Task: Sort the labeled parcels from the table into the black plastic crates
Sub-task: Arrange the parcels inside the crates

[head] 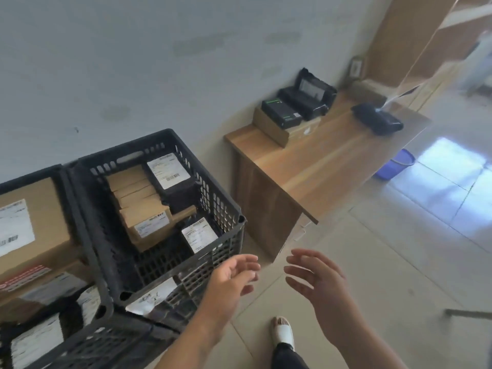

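- Judging from how things lie, a good part of the sorting is already done: the black crate (159, 209) at 9 o'clock from the hands holds several brown boxes (145, 209) and black parcels with white labels (168, 170).
- A second crate (29, 179), at the far 9 o'clock edge of the view, carries a large brown carton (32, 222) with a white label.
- A third crate (87, 344), at 7 o'clock, shows more labeled parcels inside, though they are blurred.
- Both hands are empty now. The left hand (234, 275) has its fingers relaxed and spread, holding nothing, just beside the near corner of the middle crate.
- The right hand (316, 278) is also loose with fingers apart, and it faces the left hand over the floor.
- What is left, as far as I can see, lies on the wooden table (319, 161) at 1 o'clock: a brown box (274, 129) with a black parcel (281, 113) on top, a larger black item (310, 95) behind it against the wall, and a black bag-like parcel (376, 118) near the far edge.
- I cannot tell whether all of these carry labels; the picture is too soft there.
- My judgement is that the task is past the middle, with a few pieces still to bring from the table.
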`<state>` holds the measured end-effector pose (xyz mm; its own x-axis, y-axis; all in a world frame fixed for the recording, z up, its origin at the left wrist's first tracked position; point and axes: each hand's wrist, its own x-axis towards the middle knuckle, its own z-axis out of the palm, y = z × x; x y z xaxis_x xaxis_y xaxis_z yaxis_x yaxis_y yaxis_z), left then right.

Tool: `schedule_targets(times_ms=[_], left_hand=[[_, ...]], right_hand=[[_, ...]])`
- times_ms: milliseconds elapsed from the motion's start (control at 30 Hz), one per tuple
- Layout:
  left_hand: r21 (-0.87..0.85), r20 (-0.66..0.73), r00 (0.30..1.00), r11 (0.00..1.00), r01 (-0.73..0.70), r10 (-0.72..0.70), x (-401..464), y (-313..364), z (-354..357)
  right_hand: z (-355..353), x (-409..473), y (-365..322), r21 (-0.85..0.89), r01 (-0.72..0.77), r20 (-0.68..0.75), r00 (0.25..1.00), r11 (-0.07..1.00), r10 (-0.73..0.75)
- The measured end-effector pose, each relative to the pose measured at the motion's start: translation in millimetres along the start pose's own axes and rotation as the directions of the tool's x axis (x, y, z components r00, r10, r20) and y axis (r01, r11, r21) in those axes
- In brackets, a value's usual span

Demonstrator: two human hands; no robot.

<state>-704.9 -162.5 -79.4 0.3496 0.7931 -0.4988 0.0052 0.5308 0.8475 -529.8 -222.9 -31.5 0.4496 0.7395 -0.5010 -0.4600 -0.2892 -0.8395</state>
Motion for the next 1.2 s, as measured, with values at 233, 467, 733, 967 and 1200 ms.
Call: schedule_targets(times_ms=[233,467,733,967,1200], left_hand=[[0.115,0.032,0.999,0.993,-0.04,0.036,56,27,100],[0.213,0.081,0.996,0.975,-0.059,0.042,123,48,227],[0.274,0.106,0.994,0.959,-0.065,0.037,172,62,294],[0.239,0.016,0.999,0.97,-0.04,0.037,260,97,323],[0.138,-0.014,0.997,0.987,-0.076,0.079,376,155,361]], right_hand=[[-73,52,-57,0.09,0.047,-0.062,0.997,0.995,-0.042],[-168,116,-117,0.176,0.102,-0.13,0.988,0.979,-0.079],[-219,177,-159,0.192,0.065,-0.104,0.994,0.979,-0.046],[-236,252,-194,0.186,0.038,-0.122,0.992,0.982,-0.016],[-235,354,-275,0.072,0.039,-0.113,0.993,0.997,-0.031]])
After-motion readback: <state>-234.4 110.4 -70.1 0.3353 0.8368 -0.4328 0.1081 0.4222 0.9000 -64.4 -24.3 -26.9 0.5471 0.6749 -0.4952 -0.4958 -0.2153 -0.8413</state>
